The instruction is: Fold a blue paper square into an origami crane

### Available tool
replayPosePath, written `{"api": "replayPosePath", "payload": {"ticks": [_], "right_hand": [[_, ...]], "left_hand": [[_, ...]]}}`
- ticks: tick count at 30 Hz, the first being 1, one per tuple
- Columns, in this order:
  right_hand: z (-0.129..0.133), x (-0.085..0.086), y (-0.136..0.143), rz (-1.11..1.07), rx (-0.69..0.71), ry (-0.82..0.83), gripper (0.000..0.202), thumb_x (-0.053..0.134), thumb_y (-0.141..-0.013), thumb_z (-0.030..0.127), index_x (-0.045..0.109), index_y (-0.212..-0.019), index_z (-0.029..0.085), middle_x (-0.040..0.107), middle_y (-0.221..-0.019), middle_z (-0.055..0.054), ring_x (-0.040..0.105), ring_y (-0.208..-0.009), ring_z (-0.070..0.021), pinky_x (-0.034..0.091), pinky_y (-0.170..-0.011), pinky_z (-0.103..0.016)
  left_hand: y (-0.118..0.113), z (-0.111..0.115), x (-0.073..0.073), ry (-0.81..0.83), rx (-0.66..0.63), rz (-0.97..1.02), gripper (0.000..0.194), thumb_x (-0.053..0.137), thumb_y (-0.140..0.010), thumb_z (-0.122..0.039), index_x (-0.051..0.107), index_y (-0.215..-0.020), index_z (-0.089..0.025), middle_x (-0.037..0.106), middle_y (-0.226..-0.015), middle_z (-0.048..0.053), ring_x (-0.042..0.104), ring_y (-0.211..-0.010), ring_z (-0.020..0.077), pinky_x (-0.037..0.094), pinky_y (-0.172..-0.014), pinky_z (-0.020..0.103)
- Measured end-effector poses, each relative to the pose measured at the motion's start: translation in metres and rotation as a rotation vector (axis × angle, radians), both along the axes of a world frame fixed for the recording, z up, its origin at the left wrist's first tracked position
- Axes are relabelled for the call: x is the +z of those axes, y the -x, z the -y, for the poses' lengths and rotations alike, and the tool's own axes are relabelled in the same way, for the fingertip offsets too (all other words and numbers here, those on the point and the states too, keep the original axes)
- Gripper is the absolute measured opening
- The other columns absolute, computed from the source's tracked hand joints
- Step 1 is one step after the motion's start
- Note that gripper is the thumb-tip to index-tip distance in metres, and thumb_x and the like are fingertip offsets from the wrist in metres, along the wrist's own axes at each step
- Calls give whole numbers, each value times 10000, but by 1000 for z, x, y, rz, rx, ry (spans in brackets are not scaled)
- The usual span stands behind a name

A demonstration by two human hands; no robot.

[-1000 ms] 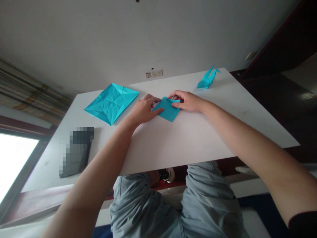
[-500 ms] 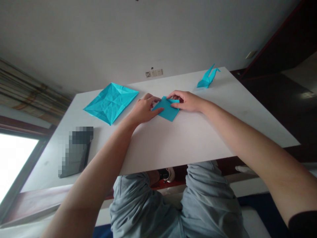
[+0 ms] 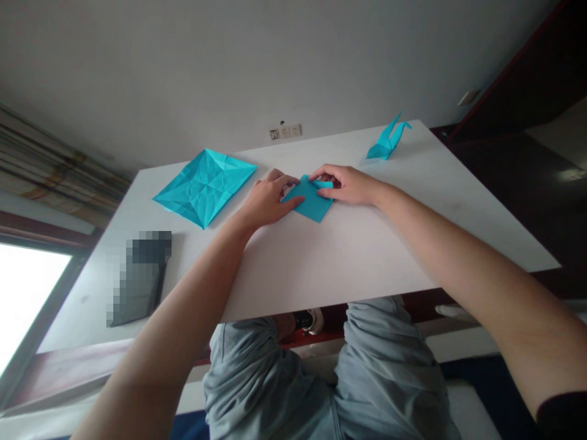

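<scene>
A small folded square of blue paper (image 3: pixel 312 203) lies on the white table, turned with one corner toward me. My left hand (image 3: pixel 274 197) grips its left side, thumb on top and fingers at the far left edge. At the far right edge, my right hand (image 3: pixel 347 185) pinches the paper between thumb and fingers. Left of my hands lies a larger blue sheet (image 3: pixel 204 188), spread out and covered in creases. A blue paper crane (image 3: pixel 386 145) stands near the table's far right corner.
The white table (image 3: pixel 321 263) reaches to my lap. A dark, pixelated flat object (image 3: pixel 140 281) stands at the table's left. Behind the table is a wall with sockets (image 3: pixel 285 132); a curtain (image 3: pixel 50 174) hangs at the left.
The view has shifted slightly. Both hands keep nearly the same hold on the small folded paper, and the larger sheet and the crane stay in place.
</scene>
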State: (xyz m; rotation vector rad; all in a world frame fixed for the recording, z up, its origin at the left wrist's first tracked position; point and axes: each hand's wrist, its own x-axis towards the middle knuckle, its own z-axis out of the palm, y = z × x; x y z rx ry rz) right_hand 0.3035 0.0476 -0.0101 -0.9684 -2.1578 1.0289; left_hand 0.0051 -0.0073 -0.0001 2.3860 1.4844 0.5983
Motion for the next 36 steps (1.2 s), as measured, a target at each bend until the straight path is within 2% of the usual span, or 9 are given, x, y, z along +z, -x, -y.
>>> {"api": "replayPosePath", "payload": {"ticks": [6, 15, 21, 28, 36], "right_hand": [[0, 0, 0, 30, 0, -18, 473, 953, -954, 377, 901, -1418, 300, 905, -1388, -106, 798, -1193, -339, 674, -1115, -510], [-3, -3, 0, 29, 27, -53, 508, 941, -934, 425, 893, -1424, 301, 928, -1416, -100, 801, -1255, -369, 682, -1103, -532], [-3, -3, -1, 58, 12, -56, 529, 951, -923, 429, 890, -1431, 297, 921, -1341, -98, 783, -1127, -349, 668, -1047, -516], [-6, -5, -1, 30, 12, -46, 504, 1016, -899, 444, 899, -1380, 347, 914, -1306, -74, 758, -1134, -360, 661, -1067, -531], [-4, -2, 0, 65, 21, -64, 500, 971, -935, 417, 896, -1420, 323, 916, -1299, -75, 745, -1027, -316, 659, -1001, -488]], "left_hand": [[-1, 1, 2, 12, -3, -24, 552, 762, -1114, -531, 820, -1571, -226, 780, -1448, 168, 790, -1274, 357, 608, -1249, 545], [-3, 2, 3, 12, -4, -10, 499, 776, -1121, -494, 825, -1544, -233, 773, -1430, 150, 783, -1279, 347, 597, -1274, 530], [-4, 3, 3, 7, -5, -20, 506, 756, -1141, -491, 821, -1565, -223, 765, -1440, 162, 776, -1282, 353, 590, -1274, 540], [-4, 3, 3, 6, -1, -20, 486, 766, -1132, -491, 809, -1550, -245, 774, -1451, 156, 767, -1278, 347, 606, -1226, 533], [-4, 2, 3, 18, 12, -43, 497, 750, -1134, -500, 800, -1556, -241, 766, -1487, 166, 774, -1294, 355, 582, -1267, 555]]}}
